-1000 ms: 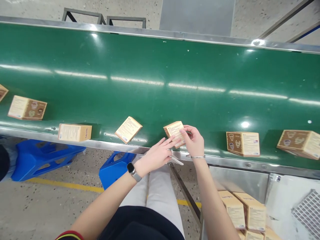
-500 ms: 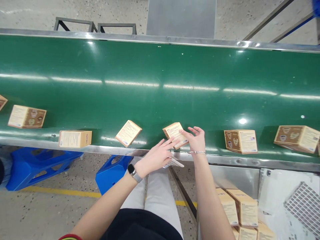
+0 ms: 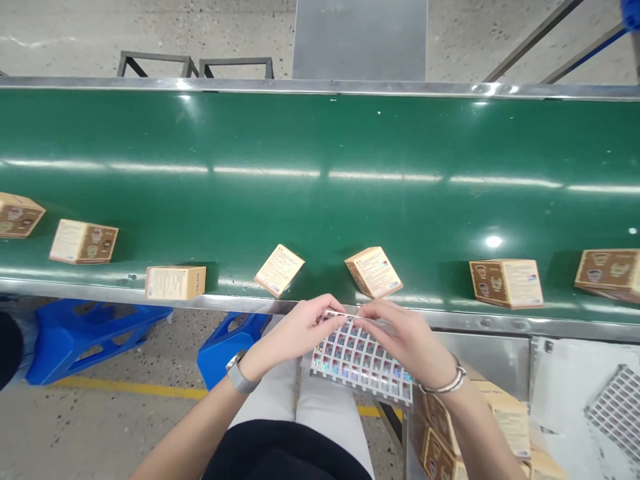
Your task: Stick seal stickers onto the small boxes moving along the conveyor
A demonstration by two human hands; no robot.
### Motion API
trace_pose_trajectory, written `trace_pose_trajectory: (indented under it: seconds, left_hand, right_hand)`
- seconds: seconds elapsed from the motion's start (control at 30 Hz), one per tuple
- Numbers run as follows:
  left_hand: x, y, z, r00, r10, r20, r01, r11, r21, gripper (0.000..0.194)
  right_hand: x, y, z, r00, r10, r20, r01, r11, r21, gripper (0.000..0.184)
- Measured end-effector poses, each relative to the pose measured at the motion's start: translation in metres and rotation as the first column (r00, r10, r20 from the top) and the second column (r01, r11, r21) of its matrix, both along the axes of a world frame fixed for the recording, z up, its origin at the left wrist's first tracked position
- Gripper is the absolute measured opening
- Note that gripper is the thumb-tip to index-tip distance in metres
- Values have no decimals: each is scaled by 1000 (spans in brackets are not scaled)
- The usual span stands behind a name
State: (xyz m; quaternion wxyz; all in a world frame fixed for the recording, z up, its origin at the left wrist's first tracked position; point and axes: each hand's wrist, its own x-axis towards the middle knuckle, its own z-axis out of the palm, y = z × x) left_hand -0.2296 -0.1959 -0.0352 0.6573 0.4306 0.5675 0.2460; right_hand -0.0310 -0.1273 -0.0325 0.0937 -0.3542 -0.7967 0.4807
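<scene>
My left hand [image 3: 300,330] and my right hand [image 3: 403,337] both pinch the top edge of a sticker sheet [image 3: 357,360] with rows of small holographic labels, held over my lap just below the conveyor's near rail. Straight beyond my fingers a small tan box [image 3: 373,272] lies on the green belt [image 3: 320,133] with a sticker on its upper face. Neither hand touches it. Another tan box [image 3: 279,270] lies flat to its left.
More tan boxes ride the belt: three to the left [image 3: 175,283] [image 3: 83,241] [image 3: 19,215] and two to the right [image 3: 506,283] [image 3: 607,271]. Stacked boxes [image 3: 500,417] sit in a bin at lower right beside another sticker sheet [image 3: 615,410]. Blue stools [image 3: 80,333] stand under the rail.
Both hands left the box on the belt and drew back to the rail. They now hold the sticker sheet together. The boxes sit slightly further right in view.
</scene>
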Motion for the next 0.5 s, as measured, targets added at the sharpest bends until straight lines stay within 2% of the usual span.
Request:
trace_pose_trajectory:
  seconds: [0.2, 0.37, 0.5]
  left_hand:
    - [-8, -13, 4, 994, 28, -107, -19, 996, 85, 23]
    - [-10, -17, 4, 991, 48, -128, -35, 994, 104, 25]
    - [-11, -21, -1, 988, 98, -121, -88, 993, 83, 27]
  right_hand:
    - [-7, -1, 0, 997, 81, 2, -81, 996, -48, 22]
    - [-13, -8, 2, 998, 9, -59, -6, 998, 62, 10]
    - [-21, -13, 3, 996, 49, -75, -35, 983, 181, 14]
